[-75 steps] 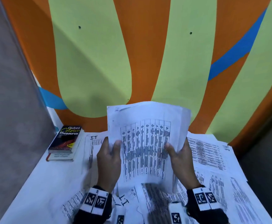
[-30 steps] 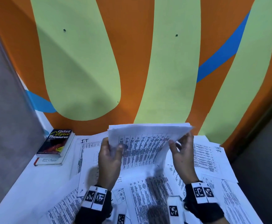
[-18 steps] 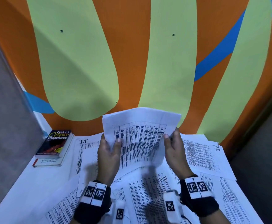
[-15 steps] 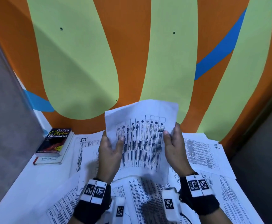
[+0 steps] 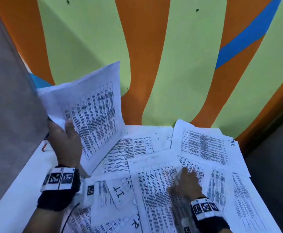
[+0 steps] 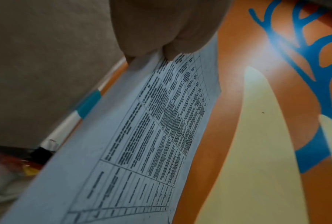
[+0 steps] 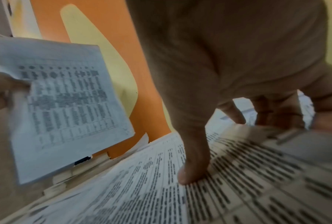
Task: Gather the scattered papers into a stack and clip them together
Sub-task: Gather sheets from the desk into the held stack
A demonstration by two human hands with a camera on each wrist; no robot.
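The right hand (image 5: 185,182) has released the held stack (image 5: 93,115) and now lies spread, fingertips pressing a loose sheet (image 5: 155,187) on the worktop (image 5: 19,187): gathering resumes, and no clip is visible. The left hand (image 5: 65,138) alone pinches the stack, raised at far left. At least six loose sheets are countable; two hands, one stack.

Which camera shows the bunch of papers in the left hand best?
The head view: it shows the whole held stack of papers lifted off the table, with the left hand gripping its edge. The left wrist view sees it close up, slanted and cut off. The right wrist view shows it blurred at the side.
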